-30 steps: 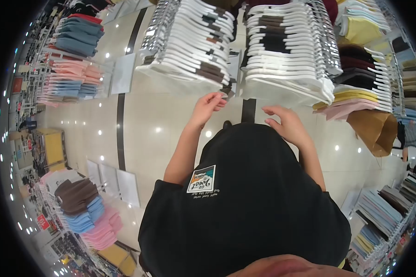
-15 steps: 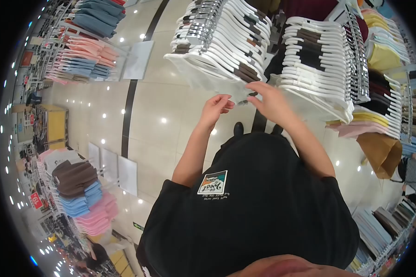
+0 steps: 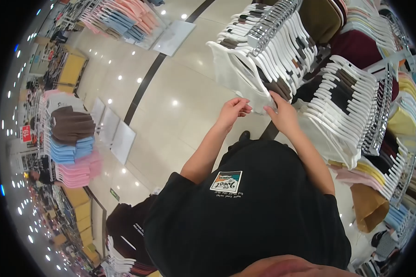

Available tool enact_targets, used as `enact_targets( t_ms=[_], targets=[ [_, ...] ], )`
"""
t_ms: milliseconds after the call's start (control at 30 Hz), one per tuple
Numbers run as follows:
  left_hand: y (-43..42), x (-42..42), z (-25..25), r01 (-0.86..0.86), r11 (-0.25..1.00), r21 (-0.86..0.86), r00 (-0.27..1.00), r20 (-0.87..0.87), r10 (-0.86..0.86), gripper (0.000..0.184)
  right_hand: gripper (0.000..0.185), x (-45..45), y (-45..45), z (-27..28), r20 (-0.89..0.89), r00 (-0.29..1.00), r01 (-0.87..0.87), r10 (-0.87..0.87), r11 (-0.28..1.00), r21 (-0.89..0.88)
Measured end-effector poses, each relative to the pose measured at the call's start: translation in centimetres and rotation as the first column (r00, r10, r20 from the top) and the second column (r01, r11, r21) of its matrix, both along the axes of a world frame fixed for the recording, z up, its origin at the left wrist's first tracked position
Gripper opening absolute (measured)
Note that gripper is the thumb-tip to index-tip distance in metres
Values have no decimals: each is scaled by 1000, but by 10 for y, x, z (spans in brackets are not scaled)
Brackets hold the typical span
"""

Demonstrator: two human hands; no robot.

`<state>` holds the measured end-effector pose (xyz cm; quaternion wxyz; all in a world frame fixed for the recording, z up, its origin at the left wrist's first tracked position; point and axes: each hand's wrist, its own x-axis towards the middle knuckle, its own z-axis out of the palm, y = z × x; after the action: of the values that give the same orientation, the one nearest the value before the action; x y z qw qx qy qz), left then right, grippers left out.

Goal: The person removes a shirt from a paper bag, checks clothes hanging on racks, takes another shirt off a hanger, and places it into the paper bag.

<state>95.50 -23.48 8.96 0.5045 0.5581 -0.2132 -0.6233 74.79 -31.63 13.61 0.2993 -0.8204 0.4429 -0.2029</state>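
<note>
My left hand is closed in a pinch just below the front of a white garment; whatever its fingertips hold is too small to make out. My right hand has thumb and fingers closed on the sleeve side of that garment. The garment is thin and hangs from a white hanger at the near end of a rack. Behind it, many white hangers with dark and brown clothes hang close together on a chrome rail.
To the right, another row of white hangers carries dark and white clothes. A brown paper bag hangs lower right. Racks of pink and blue clothes stand left, with white panels beside them. Black clothes hang at lower left.
My view has turned, so the racks appear shifted right and tilted. My right hand has closed on the white garment's edge; my left hand stays pinched near it.
</note>
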Motion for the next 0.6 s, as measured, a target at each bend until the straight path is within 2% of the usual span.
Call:
enact_targets(
  t_ms=[67,133,167,267,300,367,467,600],
  targets=[
    [-3,0,2,-32,999,-21,999,3,32,28,53,3,-2,5,-29,1000,-5,5,1000,19],
    [-1,-1,4,-57,998,-35,998,10,57,28,50,10,-2,8,-34,999,-4,11,980,197],
    [0,0,6,-61,997,-54,998,7,61,28,40,13,0,5,14,1000,-25,23,984,175],
    [1,5,8,-71,995,-75,997,27,73,28,30,16,4,-3,38,998,-63,58,987,149],
    [3,7,8,-86,993,-75,995,45,89,29,30,15,5,-3,40,998,-57,52,988,146],
    [7,13,10,-100,992,-76,992,66,105,28,27,15,7,-3,189,982,-14,-7,994,110],
    [12,23,13,-138,988,-76,985,91,144,28,28,10,9,4,166,984,55,-64,997,58],
    [16,33,20,-189,977,-99,970,135,202,27,28,2,15,12,185,981,44,-49,999,31]
  ],
)
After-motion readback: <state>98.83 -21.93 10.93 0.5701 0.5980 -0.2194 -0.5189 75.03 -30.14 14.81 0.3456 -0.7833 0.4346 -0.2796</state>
